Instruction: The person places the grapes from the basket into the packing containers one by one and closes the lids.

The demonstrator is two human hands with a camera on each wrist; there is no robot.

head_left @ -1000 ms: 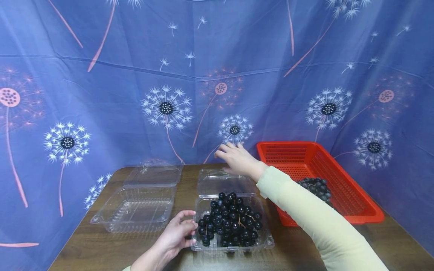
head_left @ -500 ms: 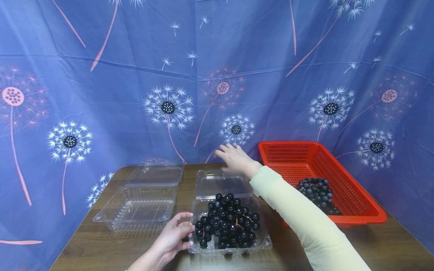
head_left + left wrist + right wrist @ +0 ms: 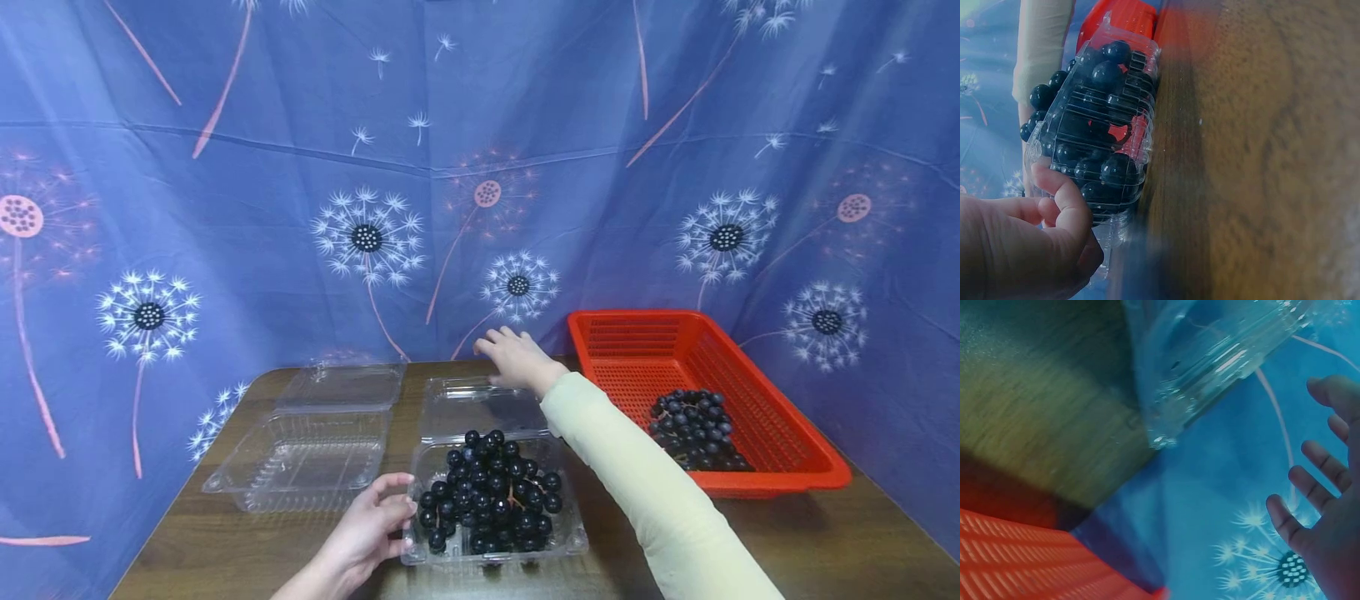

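A clear plastic clamshell container stands unlatched on the table, its base filled with black grapes. My left hand grips the left rim of the base with curled fingers; the left wrist view shows this hand against the side wall, a fingertip on the rim. Over the far edge of the raised lid is my right hand, holding nothing. In the right wrist view its fingers are spread and apart from the lid.
A second clear clamshell container stands open on the left of the wooden table. To the right, a red plastic basket holds more dark grapes. A blue dandelion-print cloth hangs behind.
The grape-filled container has slid a little to the left together with my left hand. My right hand and arm have shifted slightly left, uncovering more of the grapes in the basket.
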